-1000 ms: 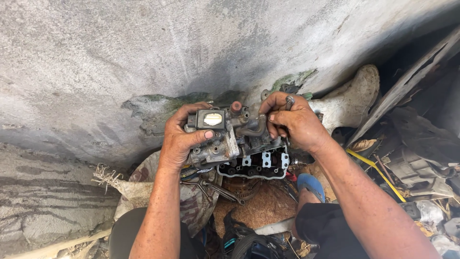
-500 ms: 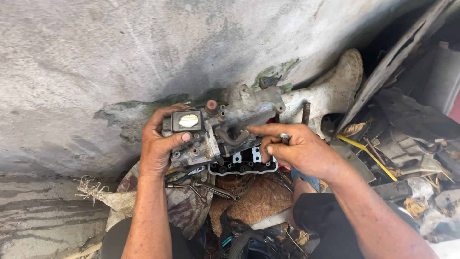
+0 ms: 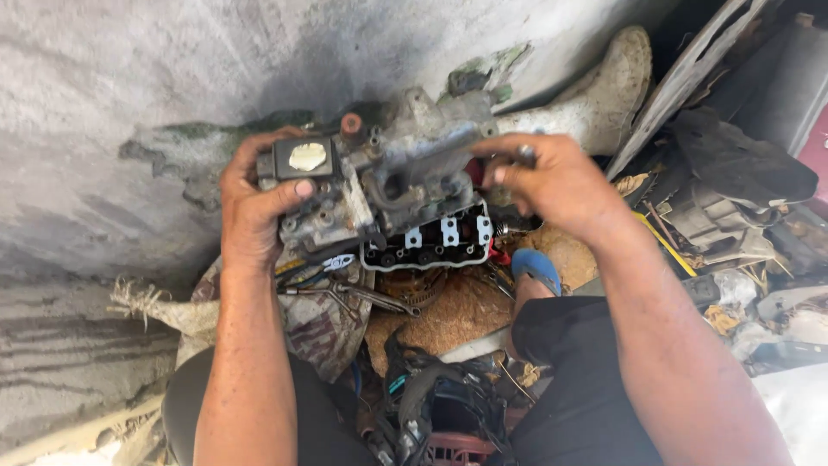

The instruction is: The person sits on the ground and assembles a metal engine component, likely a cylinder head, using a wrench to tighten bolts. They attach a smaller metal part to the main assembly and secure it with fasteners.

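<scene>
A grimy grey metal engine part [image 3: 405,185], with a black box and pale cap on its left end, is held up in front of me. My left hand [image 3: 259,207] grips that left end, thumb over the black box. My right hand [image 3: 552,181] is closed at the part's right side, fingertips pinching a small metal piece [image 3: 524,154] against it. Just below the part lies a black toothed cover with white squares [image 3: 435,237].
A stained concrete wall [image 3: 172,103] fills the left and top. A dirty white boot [image 3: 604,95] leans behind. Pliers and tools [image 3: 345,289] lie on cloth by my knees, a blue sandal [image 3: 535,267], and scrap parts [image 3: 742,216] pile up at right.
The view shifted, so the part sits nearer the middle. My right hand rose from the part's lower right to its upper right side. The left hand kept its grip.
</scene>
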